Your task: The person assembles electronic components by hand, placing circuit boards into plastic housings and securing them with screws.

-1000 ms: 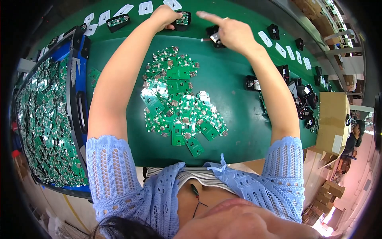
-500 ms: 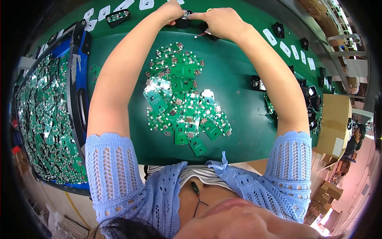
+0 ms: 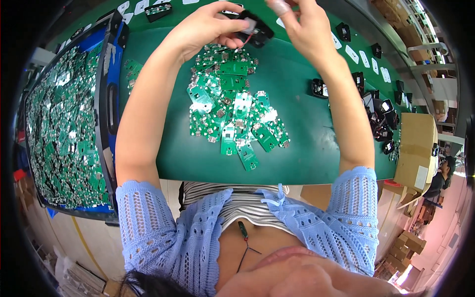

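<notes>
My left hand (image 3: 210,28) is closed on a black plastic housing (image 3: 258,32), its thumb pressed on a pale part inside. A thin red wire (image 3: 249,38) hangs from the housing, which is slightly blurred and tilted above the far edge of the table. To the right of it, apart from the housing, my right hand (image 3: 307,29) is raised with fingers spread and no object visible in it. A pale covering wraps one of its fingers, and the fingertips run to the picture's upper edge. Below the hands lies a pile of green circuit boards (image 3: 232,81).
At the left stands a blue-and-black bin (image 3: 114,94) full of circuit boards. Black housings (image 3: 381,116) cluster at the right, by a cardboard box (image 3: 416,151). White cards (image 3: 352,53) and another housing (image 3: 158,12) lie along the far green strip. A person sits at far right.
My left hand has lifted a black housing and brought it nearer and to the right. My right hand has drawn back from the spot where its finger was pointing and opened. The view has shifted slightly.
</notes>
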The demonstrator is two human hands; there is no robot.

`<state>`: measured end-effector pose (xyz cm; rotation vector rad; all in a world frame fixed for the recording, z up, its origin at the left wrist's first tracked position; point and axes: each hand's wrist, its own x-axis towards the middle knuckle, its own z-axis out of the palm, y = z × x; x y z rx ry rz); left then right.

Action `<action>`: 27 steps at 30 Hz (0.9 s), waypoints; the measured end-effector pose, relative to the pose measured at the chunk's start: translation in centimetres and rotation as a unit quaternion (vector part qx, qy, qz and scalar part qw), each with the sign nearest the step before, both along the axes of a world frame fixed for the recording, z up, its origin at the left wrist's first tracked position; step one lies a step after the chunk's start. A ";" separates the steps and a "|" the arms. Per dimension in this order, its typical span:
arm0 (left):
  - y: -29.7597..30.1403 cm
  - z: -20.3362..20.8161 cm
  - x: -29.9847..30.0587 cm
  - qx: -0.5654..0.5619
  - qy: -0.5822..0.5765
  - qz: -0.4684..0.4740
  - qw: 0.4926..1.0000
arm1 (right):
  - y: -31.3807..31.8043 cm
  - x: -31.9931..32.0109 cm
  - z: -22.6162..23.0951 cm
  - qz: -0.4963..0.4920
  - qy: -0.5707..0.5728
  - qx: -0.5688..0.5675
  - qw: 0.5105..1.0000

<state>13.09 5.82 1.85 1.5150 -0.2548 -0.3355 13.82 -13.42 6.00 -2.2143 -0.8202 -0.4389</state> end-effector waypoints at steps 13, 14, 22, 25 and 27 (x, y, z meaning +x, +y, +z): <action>0.8 -2.8 -5.5 -0.318 0.141 0.102 0.932 | -0.2 -3.4 -9.5 0.088 0.020 -0.176 0.980; 0.7 -2.7 -5.8 -0.319 0.140 0.101 0.932 | -0.4 -3.3 -9.6 0.068 -0.003 -0.146 0.987; 0.3 -1.9 -6.8 -0.108 0.097 0.087 0.986 | -2.5 -4.3 -7.2 -0.049 0.231 0.200 0.951; -0.6 -1.8 -7.8 -0.071 -0.010 0.065 0.995 | -2.4 -4.6 -6.2 -0.022 0.184 0.153 0.971; -1.0 -2.0 -8.0 -0.015 -0.062 0.027 0.998 | -1.9 -5.4 -5.2 0.002 0.188 0.138 0.972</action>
